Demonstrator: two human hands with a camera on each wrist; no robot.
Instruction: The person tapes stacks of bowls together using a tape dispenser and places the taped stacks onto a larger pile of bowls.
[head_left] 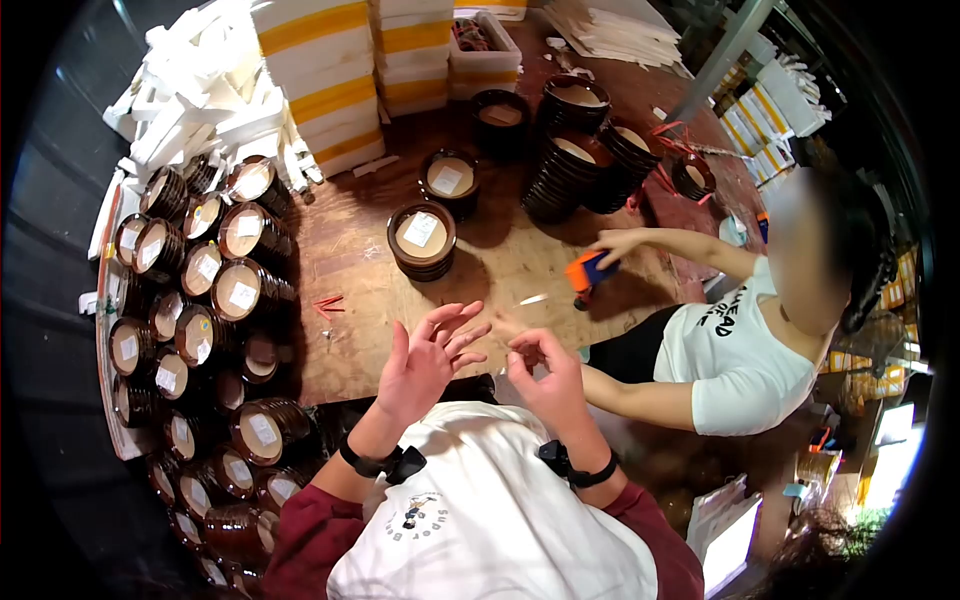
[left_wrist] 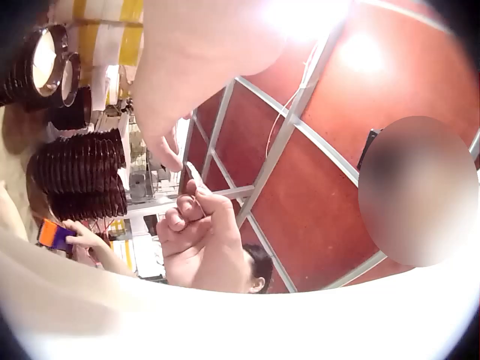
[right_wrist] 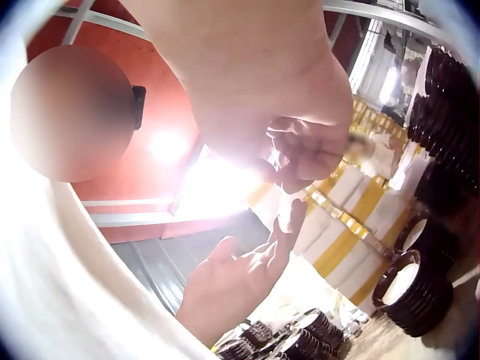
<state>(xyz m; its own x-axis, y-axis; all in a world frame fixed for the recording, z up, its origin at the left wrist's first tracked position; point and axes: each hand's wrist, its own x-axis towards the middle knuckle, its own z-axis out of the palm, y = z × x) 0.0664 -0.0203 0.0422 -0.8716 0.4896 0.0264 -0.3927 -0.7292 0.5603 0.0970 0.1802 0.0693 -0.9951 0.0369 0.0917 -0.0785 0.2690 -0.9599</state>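
My left hand [head_left: 430,362] is raised over the table's near edge, palm up, with its fingers straight and spread and nothing in them. To its right is my right hand [head_left: 552,372], its fingers bent and the thumb close to the index fingertip. In the left wrist view the right hand's fingertips [left_wrist: 196,187] come together near the left hand's fingers; I cannot tell whether a thin thing is between them. Beyond the hands stand two short stacks of dark brown glazed bowls, the nearer bowl stack [head_left: 422,240] and another bowl stack [head_left: 450,180], each with a white label on top.
On the right a person [head_left: 745,350] grips an orange and blue tape dispenser [head_left: 590,272]. Taller bowl stacks [head_left: 560,180] stand behind. Many labelled bowl stacks [head_left: 240,295] lie at left. Red strips [head_left: 328,306] and a white strip [head_left: 534,299] lie on the wooden table [head_left: 350,350]. White foam boxes [head_left: 320,80] rise behind.
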